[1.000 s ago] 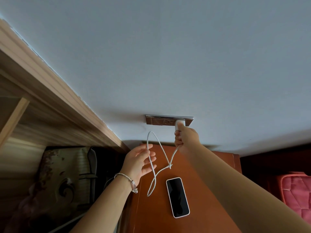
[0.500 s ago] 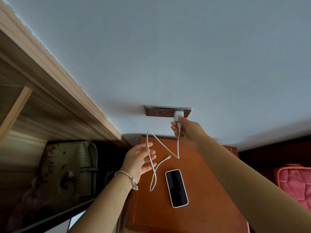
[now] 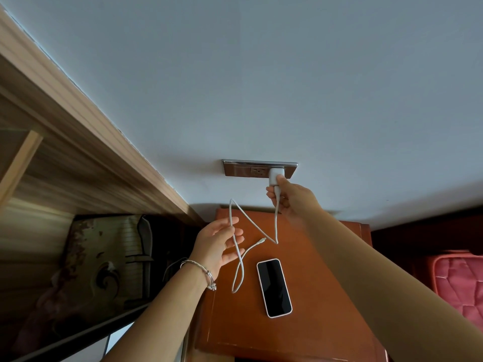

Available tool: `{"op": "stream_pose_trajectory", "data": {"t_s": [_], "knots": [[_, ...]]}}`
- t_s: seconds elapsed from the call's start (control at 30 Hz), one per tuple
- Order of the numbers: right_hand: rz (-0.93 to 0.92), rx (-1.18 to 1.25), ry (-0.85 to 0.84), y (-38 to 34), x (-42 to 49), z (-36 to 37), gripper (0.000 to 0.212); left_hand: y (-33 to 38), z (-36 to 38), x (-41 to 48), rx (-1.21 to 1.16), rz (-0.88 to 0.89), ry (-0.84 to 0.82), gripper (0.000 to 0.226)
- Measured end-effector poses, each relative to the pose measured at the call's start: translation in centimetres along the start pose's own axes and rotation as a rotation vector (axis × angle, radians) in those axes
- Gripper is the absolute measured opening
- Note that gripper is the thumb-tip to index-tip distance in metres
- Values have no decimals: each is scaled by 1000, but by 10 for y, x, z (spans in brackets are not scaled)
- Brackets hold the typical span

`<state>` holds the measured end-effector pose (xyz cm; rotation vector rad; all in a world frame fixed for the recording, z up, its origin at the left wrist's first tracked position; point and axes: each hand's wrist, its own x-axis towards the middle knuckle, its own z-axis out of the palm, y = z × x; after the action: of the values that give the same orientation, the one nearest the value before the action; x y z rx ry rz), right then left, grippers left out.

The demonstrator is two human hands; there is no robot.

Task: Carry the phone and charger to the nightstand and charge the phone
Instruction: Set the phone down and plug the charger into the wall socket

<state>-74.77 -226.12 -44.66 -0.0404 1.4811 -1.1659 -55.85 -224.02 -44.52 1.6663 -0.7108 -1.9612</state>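
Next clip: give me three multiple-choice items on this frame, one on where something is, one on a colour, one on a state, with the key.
1. Where is the phone?
A. On the nightstand
B. In the left hand
C. On the bed

2. What colour is the cable?
A. Black
B. White
C. Red

3. The cable's free plug is:
A. In the phone
B. Hanging loose
C. In the wall outlet

Key: 1 A, it lies flat on the orange top. 2 B, white like the charger at the right hand. 3 B, it dangles apart from the phone.

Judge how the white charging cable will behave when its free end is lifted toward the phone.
Likely floppy: the cable hangs in loose loops from the left hand. Probably light, sagging freely. Its free end may swing.
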Motion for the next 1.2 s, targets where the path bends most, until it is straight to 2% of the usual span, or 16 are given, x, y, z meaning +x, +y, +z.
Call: {"op": "stream_pose_trajectory", "data": {"t_s": [0.2,0.3,0.57,0.77,1.0,1.13,1.2], "knots": [[52,-120,-128,2,-12,-9,29,-8,1,-5,-11,-4,10,21],[3,-209,-129,10,-15,-16,28,-10,1,-9,-2,-13,12,21],[-122,-225,-59,16,-12,-11,23,-15,-1,-13,7,-10,16,21],[-127,-248,-46,14,-16,-13,20,-17,-4,-21,3,0,19,20],[-118,-434,98,35,-33,-32,29,-20,-4,-40,-60,-11,29,21],[-97,-429,173,56,-57,-47,15,-20,-4,-56,-76,-10,12,21],[-81,-382,181,65,-70,-55,15,-21,-3,-66,-81,-8,3,21]]}}
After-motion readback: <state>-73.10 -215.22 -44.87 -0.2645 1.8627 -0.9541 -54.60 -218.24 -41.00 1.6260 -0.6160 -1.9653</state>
